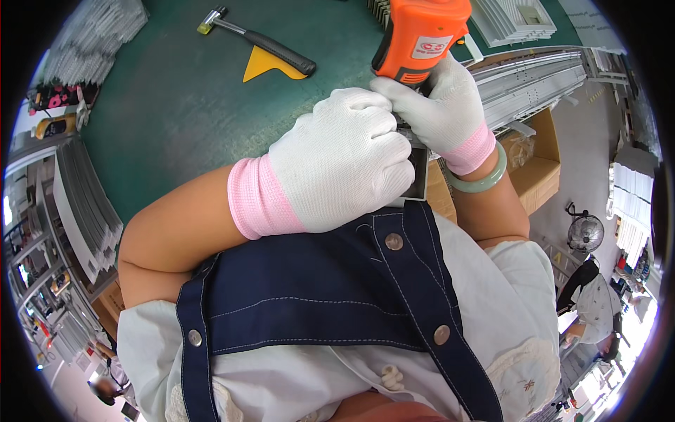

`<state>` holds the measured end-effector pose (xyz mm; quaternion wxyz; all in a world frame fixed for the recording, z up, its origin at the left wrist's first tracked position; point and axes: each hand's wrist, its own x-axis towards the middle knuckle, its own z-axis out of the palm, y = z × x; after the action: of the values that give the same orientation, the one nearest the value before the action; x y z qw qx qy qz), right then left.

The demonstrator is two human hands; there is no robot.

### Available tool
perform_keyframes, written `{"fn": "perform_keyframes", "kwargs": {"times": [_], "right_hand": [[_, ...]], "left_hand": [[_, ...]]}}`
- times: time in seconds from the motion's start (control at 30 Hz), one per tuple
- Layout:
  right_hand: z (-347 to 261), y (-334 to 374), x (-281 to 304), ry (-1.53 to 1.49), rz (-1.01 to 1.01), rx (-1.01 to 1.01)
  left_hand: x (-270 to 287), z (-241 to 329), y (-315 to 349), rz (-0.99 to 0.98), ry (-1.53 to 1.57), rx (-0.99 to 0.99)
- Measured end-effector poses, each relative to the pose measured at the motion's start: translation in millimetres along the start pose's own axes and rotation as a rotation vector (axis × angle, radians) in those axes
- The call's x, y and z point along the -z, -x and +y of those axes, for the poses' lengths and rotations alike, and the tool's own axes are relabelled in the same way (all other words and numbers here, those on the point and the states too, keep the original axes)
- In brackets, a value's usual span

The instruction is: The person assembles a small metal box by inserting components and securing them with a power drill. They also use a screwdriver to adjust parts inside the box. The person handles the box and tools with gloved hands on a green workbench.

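My right hand [450, 102], in a white glove with a pink cuff, is wrapped under an orange and black power tool [422, 39]. The tool's working end is hidden by my hands. Close beside it, my left hand [348, 158], gloved the same way, has its fingers curled in, knuckles up. What those fingers hold is hidden beneath them. A dark grey metal profile [417, 179] shows under the left fingers, close to my apron. On the green table [169, 119], beyond my left hand, lie a hammer [260, 43] with a black grip and a yellow scraper [271, 65].
Long metal profiles [534, 84] are stacked at the right, above an open cardboard box [538, 165]. White slatted parts [510, 21] lie at the far right of the table. More strips [88, 204] stand at the left. A fan [585, 232] and another person [594, 302] are farther right.
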<state>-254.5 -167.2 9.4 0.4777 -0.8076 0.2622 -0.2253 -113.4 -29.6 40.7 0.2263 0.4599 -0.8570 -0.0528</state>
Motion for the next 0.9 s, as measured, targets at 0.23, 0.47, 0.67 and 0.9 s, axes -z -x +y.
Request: {"fn": "perform_keyframes", "kwargs": {"times": [0.23,0.47,0.67,0.9], "right_hand": [[3.9,1.8,0.2,-0.064,0.003,0.006],[-2.2,-2.0,5.3,-0.170,0.015,-0.064],[-35.4,-9.9,2.1,-0.398,0.103,0.030],[-30.4,-47.5,15.7,-0.480,-0.102,-0.028]], "left_hand": [[5.6,-3.5,7.1,-0.065,0.048,-0.026],[9.2,-10.6,21.2,0.247,0.251,0.165],[-1.5,4.1,17.8,0.344,0.444,0.296],[-6.7,3.5,1.0,0.559,0.401,0.321]]}}
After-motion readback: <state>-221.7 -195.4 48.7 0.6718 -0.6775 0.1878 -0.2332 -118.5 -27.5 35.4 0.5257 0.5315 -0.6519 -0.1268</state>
